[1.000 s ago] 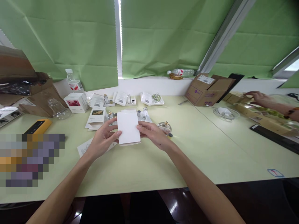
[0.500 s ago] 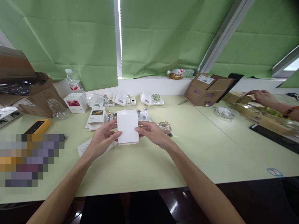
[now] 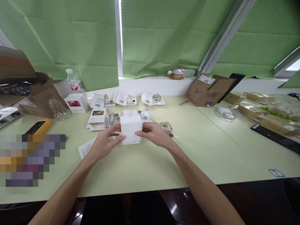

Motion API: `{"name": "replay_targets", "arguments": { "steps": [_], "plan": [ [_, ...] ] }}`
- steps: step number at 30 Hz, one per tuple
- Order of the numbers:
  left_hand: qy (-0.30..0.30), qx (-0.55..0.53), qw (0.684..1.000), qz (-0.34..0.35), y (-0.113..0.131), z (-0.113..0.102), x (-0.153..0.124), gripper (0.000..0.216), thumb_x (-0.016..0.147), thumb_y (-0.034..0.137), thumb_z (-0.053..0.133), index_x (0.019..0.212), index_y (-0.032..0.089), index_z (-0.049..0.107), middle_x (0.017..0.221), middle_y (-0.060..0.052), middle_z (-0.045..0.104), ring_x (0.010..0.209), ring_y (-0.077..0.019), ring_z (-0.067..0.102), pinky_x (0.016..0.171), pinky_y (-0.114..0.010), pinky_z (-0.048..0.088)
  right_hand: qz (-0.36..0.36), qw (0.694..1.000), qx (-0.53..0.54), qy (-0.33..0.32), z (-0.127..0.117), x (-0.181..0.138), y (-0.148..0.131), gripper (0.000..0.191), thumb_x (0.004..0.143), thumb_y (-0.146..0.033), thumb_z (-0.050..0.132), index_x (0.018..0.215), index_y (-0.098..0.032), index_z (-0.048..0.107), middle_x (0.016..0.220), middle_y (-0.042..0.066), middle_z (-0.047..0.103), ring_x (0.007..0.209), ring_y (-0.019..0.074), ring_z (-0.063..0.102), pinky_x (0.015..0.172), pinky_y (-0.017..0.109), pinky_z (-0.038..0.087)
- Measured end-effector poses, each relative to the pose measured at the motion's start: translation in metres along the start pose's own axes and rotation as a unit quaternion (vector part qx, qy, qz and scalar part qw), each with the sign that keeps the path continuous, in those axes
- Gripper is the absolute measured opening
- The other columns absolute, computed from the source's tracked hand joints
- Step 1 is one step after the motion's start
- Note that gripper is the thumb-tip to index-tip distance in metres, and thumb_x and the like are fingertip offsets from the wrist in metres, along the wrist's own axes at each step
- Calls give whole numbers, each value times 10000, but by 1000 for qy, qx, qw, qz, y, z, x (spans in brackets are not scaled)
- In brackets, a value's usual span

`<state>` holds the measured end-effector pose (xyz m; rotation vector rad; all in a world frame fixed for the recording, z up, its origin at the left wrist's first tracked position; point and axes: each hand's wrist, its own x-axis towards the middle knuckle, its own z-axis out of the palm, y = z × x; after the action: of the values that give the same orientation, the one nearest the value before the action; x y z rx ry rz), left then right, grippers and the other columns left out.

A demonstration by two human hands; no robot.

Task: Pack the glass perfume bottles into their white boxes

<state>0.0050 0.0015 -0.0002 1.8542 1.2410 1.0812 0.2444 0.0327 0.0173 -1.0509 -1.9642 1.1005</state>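
Observation:
Between my hands is a plain white cardboard box (image 3: 131, 129), its front face and top edge toward me. My left hand (image 3: 108, 137) grips its left side, thumb on the front. On its right side my right hand (image 3: 152, 132) is closed the same way, with the fingers partly hidden behind. Just beyond the box stand small glass bottles, one with a gold top (image 3: 111, 117) and another clear bottle (image 3: 145, 113). A round glass bottle (image 3: 166, 127) with a gold top lies to the right of my right hand. A printed sheet (image 3: 86, 147) lies beside my left hand.
White boxes with flower pictures (image 3: 77, 103) stand at the left. Trays holding bottles (image 3: 129, 100) line the back. A brown carton (image 3: 201, 90) sits at back right, near a coiled cable (image 3: 226, 113) and a black bar (image 3: 276, 137). A yellow device (image 3: 38, 128) lies at left.
The white box has turned and tilted, so its top edge now shows, and it has shifted slightly right. The other person's hand at the right has left the view.

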Motion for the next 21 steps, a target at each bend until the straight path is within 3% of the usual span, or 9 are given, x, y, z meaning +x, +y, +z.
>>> {"name": "replay_targets", "arguments": {
  "steps": [7,15,21],
  "plan": [
    [-28,61,997,26,4,1,0,392,878,448,587,1234,284,605,1256,-54,647,1135,-307,606,947,-476,507,-8,999,-52,1,1,1,1,274,820,-456,665,967,-227,694,910,34,692,767,187,618,677,333,493],
    [25,28,999,24,4,1,-2,452,891,425,578,1321,301,515,1309,-53,601,1055,-257,651,903,-423,545,5,999,-22,33,2,-3,1,578,782,-478,703,1318,-325,551,1188,63,631,826,188,624,751,377,523],
    [32,9,999,14,6,0,-2,394,869,428,613,1235,289,574,1298,-41,600,999,-240,668,871,-410,568,-19,1000,-8,24,1,-2,-5,437,808,-423,685,1232,-334,625,1268,32,614,854,189,634,799,391,528]
  ]
}}
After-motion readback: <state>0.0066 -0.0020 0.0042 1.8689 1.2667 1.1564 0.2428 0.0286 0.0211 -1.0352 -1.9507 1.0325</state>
